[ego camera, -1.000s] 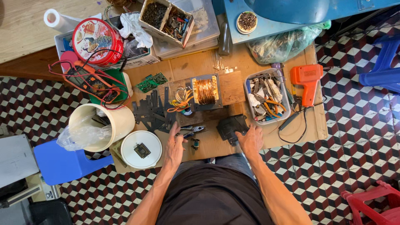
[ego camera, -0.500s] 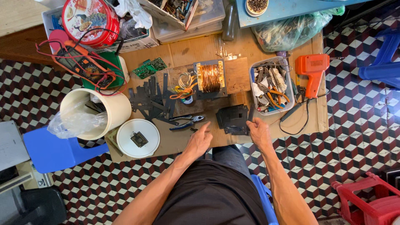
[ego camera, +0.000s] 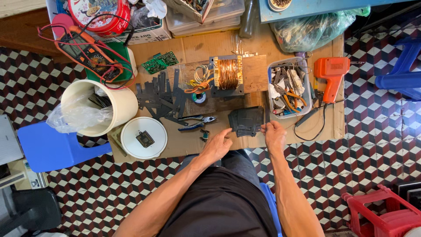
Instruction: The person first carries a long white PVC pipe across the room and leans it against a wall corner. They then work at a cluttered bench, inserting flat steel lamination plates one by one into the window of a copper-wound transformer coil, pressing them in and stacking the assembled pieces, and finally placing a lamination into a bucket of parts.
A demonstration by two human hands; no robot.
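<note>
Stack of dark laminations [ego camera: 246,121] at the board's near edge is pinched at its right side by the right hand [ego camera: 274,135], left hand [ego camera: 218,145] open beside it; copper coil [ego camera: 228,73] sits bare, far-centre, more laminations [ego camera: 160,97] scattered left.
</note>
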